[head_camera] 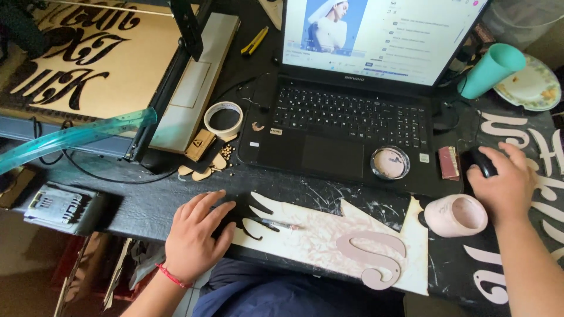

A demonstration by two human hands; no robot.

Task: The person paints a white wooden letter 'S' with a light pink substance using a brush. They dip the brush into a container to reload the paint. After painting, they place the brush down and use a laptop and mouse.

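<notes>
My left hand point(195, 235) lies flat, fingers apart, on the near edge of the dark table, its fingertips on the left end of a pale cut-out wooden board point(329, 240). A thin brush or pen point(281, 224) lies on that board just right of the fingers. A pink S-shaped wooden piece point(376, 258) rests on the board's right part. My right hand point(504, 182) is closed over a black computer mouse point(480, 162) at the right. A pink cup point(455, 215) lies on its side just left of that wrist.
An open black laptop point(346, 117) stands in the middle, with a small round dish point(390, 162) on its palm rest. A tape roll point(224, 119), small wooden cut-outs point(205, 167), a teal ruler point(76, 136), a teal cup point(492, 69), a plate point(531, 85) and a laser-cut lettered board point(94, 58) surround it.
</notes>
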